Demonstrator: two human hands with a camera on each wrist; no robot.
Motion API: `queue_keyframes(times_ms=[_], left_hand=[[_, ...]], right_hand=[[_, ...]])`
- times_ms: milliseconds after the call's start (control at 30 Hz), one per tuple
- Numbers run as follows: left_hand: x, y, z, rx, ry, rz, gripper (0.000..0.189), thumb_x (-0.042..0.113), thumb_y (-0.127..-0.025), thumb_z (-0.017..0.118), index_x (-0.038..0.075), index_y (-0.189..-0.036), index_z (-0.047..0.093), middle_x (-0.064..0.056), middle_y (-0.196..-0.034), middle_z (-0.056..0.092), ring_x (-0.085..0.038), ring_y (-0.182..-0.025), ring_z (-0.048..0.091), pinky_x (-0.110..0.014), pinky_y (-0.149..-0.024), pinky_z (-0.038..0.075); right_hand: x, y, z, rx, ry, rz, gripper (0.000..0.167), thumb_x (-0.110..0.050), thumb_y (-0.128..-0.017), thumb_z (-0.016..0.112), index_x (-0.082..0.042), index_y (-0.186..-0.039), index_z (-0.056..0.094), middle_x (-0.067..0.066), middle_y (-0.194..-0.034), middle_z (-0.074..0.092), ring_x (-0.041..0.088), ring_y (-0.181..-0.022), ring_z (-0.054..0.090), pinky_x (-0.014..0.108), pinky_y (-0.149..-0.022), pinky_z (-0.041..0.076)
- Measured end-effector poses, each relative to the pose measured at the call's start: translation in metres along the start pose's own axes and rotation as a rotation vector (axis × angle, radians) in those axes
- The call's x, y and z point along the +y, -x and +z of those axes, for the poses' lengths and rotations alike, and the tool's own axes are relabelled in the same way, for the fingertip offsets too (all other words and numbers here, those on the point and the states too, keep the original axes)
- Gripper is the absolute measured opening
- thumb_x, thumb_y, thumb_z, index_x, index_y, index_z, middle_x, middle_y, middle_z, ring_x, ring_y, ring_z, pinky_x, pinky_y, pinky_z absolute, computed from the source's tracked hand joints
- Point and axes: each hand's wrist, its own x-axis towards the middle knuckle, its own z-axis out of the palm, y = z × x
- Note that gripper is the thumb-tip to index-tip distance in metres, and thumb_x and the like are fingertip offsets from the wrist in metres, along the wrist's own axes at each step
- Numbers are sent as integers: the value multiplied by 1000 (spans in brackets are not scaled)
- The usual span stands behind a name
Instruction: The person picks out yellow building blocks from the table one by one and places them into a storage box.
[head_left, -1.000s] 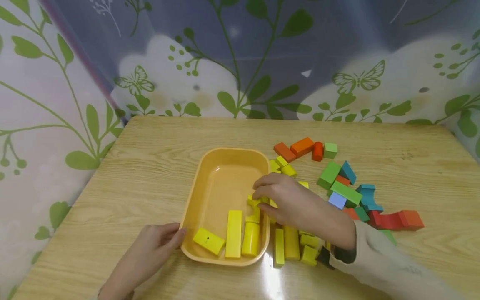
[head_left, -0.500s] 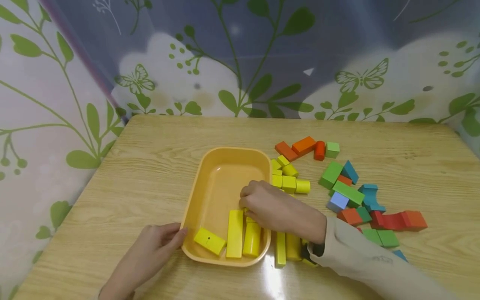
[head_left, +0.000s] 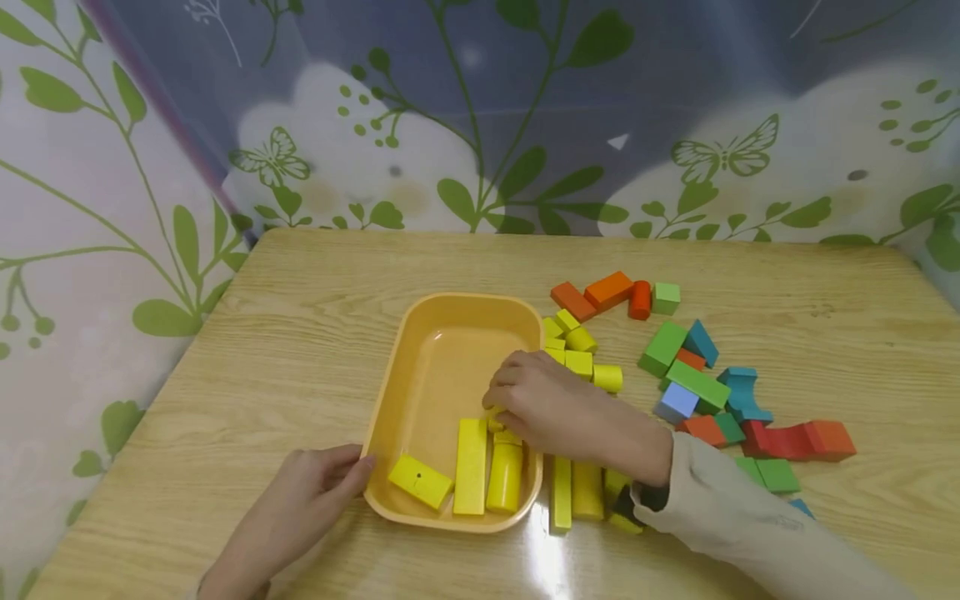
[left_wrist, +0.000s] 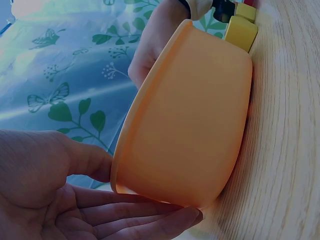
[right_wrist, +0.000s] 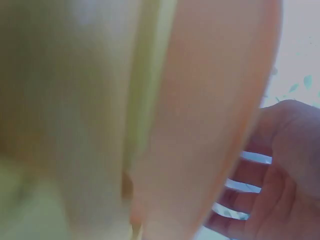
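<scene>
A yellow-orange plastic tray (head_left: 442, 367) sits on the table. My left hand (head_left: 300, 500) holds its near left side; in the left wrist view the thumb is on the rim and the fingers lie along the outer wall. My right hand (head_left: 547, 404) reaches over the right rim, fingertips bent around a small yellow block (head_left: 494, 419), mostly hidden. Inside the tray lie a long yellow block (head_left: 470, 467), a yellow cylinder (head_left: 504, 479) and a yellow block with a dark dot (head_left: 420, 482). The right wrist view shows the right fingers passing behind the tray wall.
Several yellow blocks (head_left: 578, 364) lie against the tray's right side, partly under the right forearm. Farther right are green blocks (head_left: 697, 387), a blue arch (head_left: 742, 393) and red blocks (head_left: 795, 439). Orange blocks (head_left: 609, 290) lie at the back. A patterned sheet (head_left: 337, 150) hangs behind the table.
My right hand has carried a yellow block from the right rim down into the tray, then shifted slightly up and right. The left hand has stayed on the tray.
</scene>
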Motion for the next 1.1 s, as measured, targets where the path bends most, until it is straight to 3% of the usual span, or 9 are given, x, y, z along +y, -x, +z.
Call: queue_keyframes(times_ms=[200,333,567,733,1100], left_hand=[[1,0,0,8,-6,-27,29,24,-100,54,2,-112,69,-4,-103,72,-13,-96,65,-33,-79,57],[3,0,1,10,-9,-56,30,24,-100,55,1,-113,69,-4,-105,71,-13,-95,65,-33,-78,56],[4,0,1,22,-20,-29,30,23,-100,54,0,-114,68,-7,-108,71,-19,-104,65,-37,-83,56],[4,0,1,26,-24,-23,28,22,-100,54,1,-112,69,-7,-106,71,-18,-102,66,-36,-81,57],[4,0,1,33,-32,-9,28,21,-100,54,0,-112,69,-7,-105,71,-18,-101,66,-35,-81,57]], right_hand=[[17,30,-16,182,-55,12,21,0,-83,73,-4,-103,70,6,-101,69,23,-95,62,37,-86,53],[24,57,-24,238,-89,73,26,1,-80,75,-5,-104,70,4,-102,68,19,-93,63,33,-78,55],[23,98,-22,79,-144,263,31,-8,-84,75,-11,-114,68,3,-113,67,23,-103,63,41,-83,56],[26,113,-11,17,-161,249,30,-9,-81,78,-11,-109,70,1,-108,68,21,-97,64,38,-79,56],[22,117,-6,-48,-212,268,35,-7,-80,78,-11,-113,67,0,-112,68,21,-101,64,40,-82,56]])
